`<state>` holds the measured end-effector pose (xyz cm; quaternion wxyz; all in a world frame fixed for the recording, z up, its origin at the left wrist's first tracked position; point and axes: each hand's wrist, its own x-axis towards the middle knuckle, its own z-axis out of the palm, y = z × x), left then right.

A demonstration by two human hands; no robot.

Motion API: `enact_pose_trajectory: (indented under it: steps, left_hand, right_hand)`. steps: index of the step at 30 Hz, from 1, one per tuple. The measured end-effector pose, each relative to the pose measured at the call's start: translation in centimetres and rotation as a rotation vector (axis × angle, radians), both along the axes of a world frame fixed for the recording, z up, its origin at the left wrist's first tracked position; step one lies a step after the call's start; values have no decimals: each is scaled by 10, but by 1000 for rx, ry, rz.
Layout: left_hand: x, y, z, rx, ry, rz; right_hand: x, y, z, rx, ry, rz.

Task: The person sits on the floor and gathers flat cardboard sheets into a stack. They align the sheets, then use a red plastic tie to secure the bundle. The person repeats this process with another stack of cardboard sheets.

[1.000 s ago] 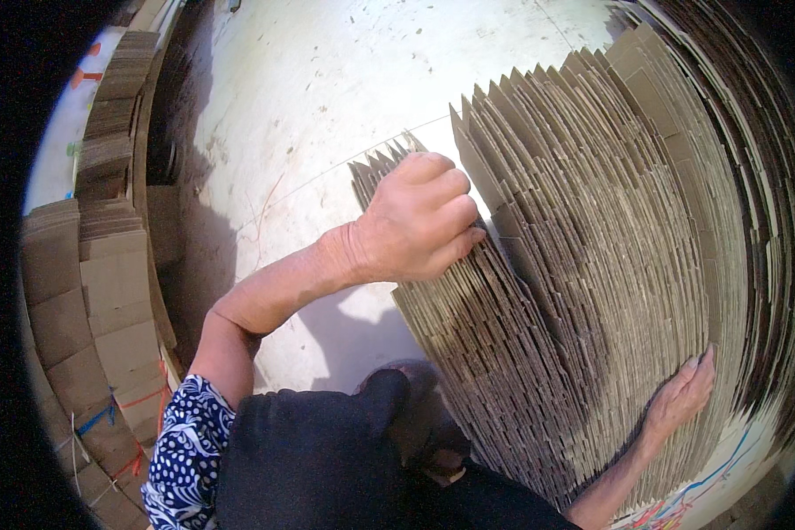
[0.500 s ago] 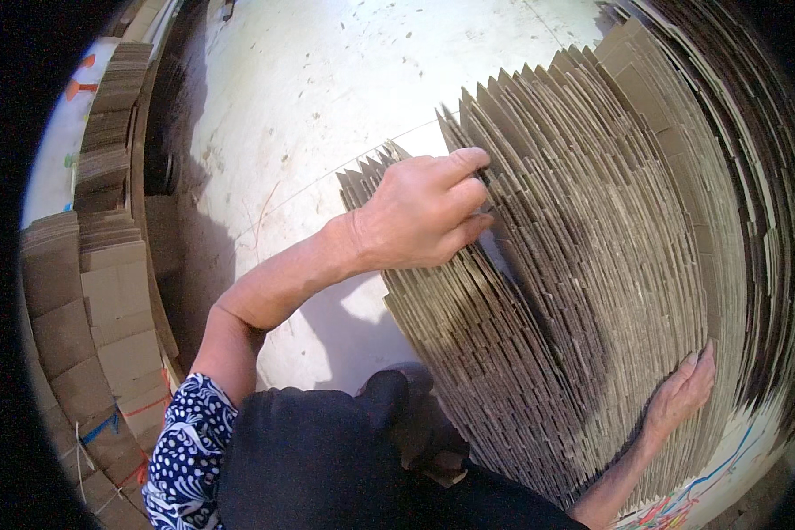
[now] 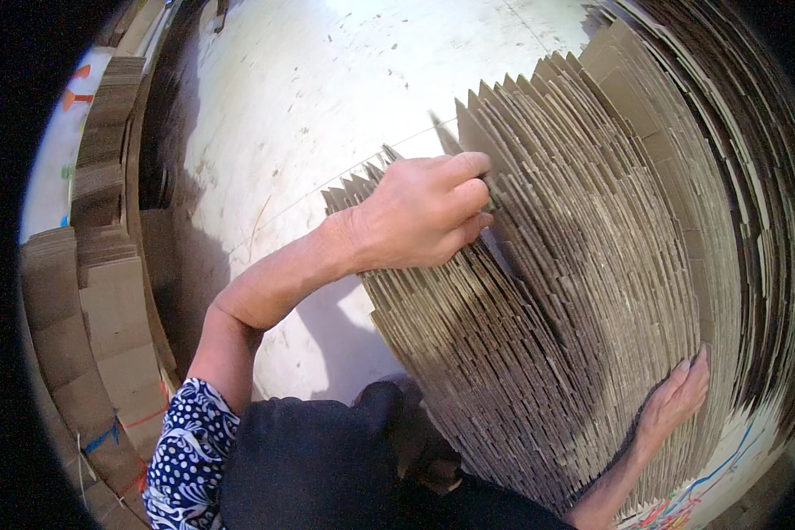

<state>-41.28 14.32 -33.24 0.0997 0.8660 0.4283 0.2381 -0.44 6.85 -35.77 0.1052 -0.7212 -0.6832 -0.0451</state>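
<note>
A long row of brown cardboard sheets (image 3: 609, 212) stands on edge, packed tightly from the middle of the view to the right. My left hand (image 3: 428, 208) is closed in a pinch over a gap in the row. A blurred upright cardboard sheet (image 3: 445, 132) rises just beyond its fingers and seems to be in its grip, though the fingertips hide the contact. Left of the gap leans a second group of cardboard sheets (image 3: 468, 327). With fingers stretched out, my right hand (image 3: 678, 399) lies against the top edges near the right end of the row.
Stacked cardboard bundles (image 3: 119, 309) with red and blue ties line the left side. More dark stacked cardboard (image 3: 773, 203) fills the far right. Coloured strings (image 3: 680, 508) lie at the lower right. A pale, stained floor (image 3: 309, 97) stretches beyond the row.
The blurred sheet by my left hand has tilted slightly to the left. The whole scene has shifted a little in the view; both hands keep nearly the same pose.
</note>
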Motion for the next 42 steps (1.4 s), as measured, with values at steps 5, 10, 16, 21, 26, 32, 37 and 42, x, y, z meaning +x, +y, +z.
enact_pose_trajectory:
  steps: [5, 10, 16, 21, 26, 32, 37, 42]
  left_hand:
    - [-1, 6, 8, 20, 96, -17]
    - [9, 16, 3, 11, -28, 17]
    - [12, 19, 6, -115, 41, 34]
    - [4, 20, 1, 0, 99, -30]
    - [7, 21, 1, -104, 62, 11]
    - [16, 28, 8, -59, 67, 1]
    - [16, 32, 2, -87, 71, -50]
    - [17, 30, 4, -158, 99, -21]
  right_hand:
    - [0, -1, 2, -36, 6, -14]
    - [3, -1, 1, -51, 6, -18]
    - [3, 0, 1, -52, 13, -20]
    - [2, 3, 8, -108, 15, 2]
    - [4, 0, 11, -173, 19, 43]
    - [2, -1, 12, -173, 22, 17]
    - [4, 0, 9, -155, 20, 33]
    - [4, 0, 10, -159, 35, 22]
